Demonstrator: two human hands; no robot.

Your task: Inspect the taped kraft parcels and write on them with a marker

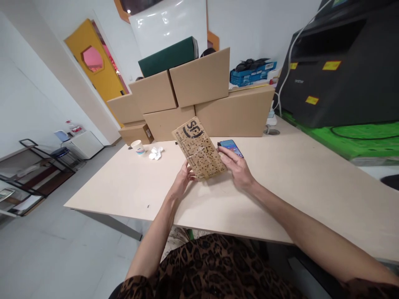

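Between my hands a brown cardboard box (201, 151) with black print and dark specks is held tilted above the table (124, 189). My left hand (183, 179) grips its lower left edge, with the fingers partly hidden beneath it. On the right side, my right hand (237, 168) holds the box's edge, thumb and fingers against it. A phone (231, 147) with a lit screen lies on the table just behind my right hand. To the left stand a paper cup (137, 147) and a white flower-shaped piece (156, 153).
Large cardboard boxes (235, 114) are stacked along the table's back edge, with a dark green box (168, 58) on top. A blue crate (252, 74) sits behind them. At the right, a big black printer (339, 74) rests on a green surface (358, 139).
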